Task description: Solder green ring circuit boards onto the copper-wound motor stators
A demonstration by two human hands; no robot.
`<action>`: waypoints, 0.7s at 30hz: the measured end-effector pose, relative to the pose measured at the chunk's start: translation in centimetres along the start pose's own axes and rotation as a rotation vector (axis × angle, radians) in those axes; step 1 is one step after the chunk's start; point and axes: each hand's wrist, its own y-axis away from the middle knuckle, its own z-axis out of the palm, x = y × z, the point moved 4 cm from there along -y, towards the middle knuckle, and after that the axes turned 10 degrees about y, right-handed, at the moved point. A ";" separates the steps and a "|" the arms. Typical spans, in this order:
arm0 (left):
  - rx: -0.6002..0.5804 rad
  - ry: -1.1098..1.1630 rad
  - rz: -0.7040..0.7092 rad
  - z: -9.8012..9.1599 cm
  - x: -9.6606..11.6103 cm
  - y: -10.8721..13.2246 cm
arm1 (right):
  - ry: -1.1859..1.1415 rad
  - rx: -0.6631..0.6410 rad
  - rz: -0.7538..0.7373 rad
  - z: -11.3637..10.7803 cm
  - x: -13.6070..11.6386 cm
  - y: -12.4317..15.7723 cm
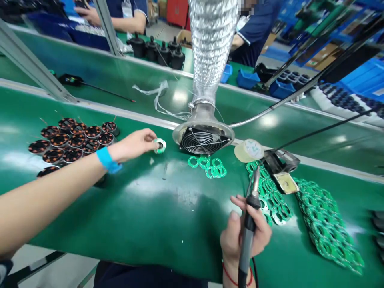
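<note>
My left hand [141, 144], with a blue band at the wrist, pinches a small ring-shaped green-and-white circuit board [160, 146] just above the green bench. In my right hand [234, 236] is a soldering iron [248, 234], its tip pointing up and away from me. Several loose green ring circuit boards [216, 172] lie in the middle of the bench, beyond both hands. A group of round motor stators [75, 140] with copper windings stands at the left, near my left forearm. Green ring boards [267, 194] are laid in rows just beyond my right hand.
A fume extractor fan [204, 140] hangs low on a silver duct [211, 44]. To the right are a soldering stand [282, 162], its sponge [287, 183], a roll of solder or tape [249, 151] and stacked green boards [327, 224]. Two people are across the bench.
</note>
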 end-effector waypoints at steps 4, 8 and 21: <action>0.233 -0.077 0.046 -0.9 1.9 -7.6 | -0.015 -0.016 0.030 0.9 1.0 0.0; 0.304 -0.214 0.057 0.2 3.1 -12.6 | 0.009 -0.074 0.024 1.2 1.2 0.0; 0.327 -0.796 0.139 -11.4 -0.9 -1.5 | -0.212 -0.103 0.072 1.0 0.6 0.7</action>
